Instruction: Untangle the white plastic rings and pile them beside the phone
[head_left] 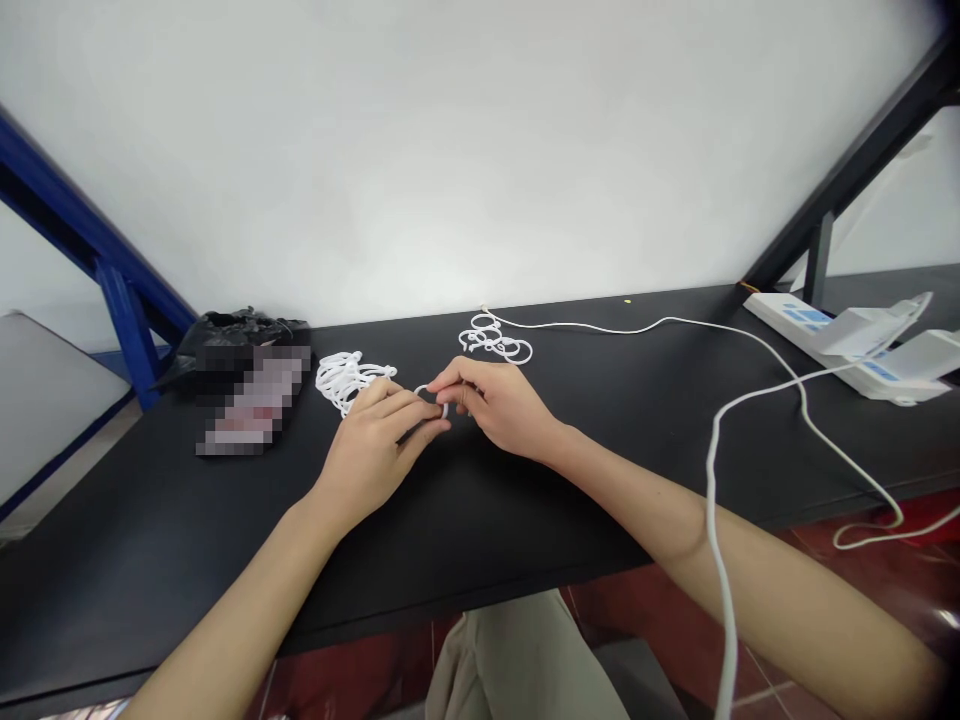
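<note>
Beyond the left hand point(371, 440), on its left side, lies one black plastic bag point(259, 322), and just beside it one pixelated item point(259, 405), which I cannot identify. Nearer, right behind the left fingers, is one heap of white cords point(345, 375); its strands overlap too much for counting. The left hand is partly closed, the thumb slightly apart from the index finger. One small loop of white cord point(445, 410) is at its fingertips, between the two hands; whether the left hand pinches it, I cannot tell. The right hand point(510, 405) is nearly closed, its thumb and fingertips pinching this same loop. Just behind the right hand lies one small tangle of white loops point(491, 342). To its right, farther back, is one yellow speck point(628, 301). One white cable point(724, 590) crosses over the right forearm. Well apart, at far right, lie white blue-marked objects point(840, 330).
</note>
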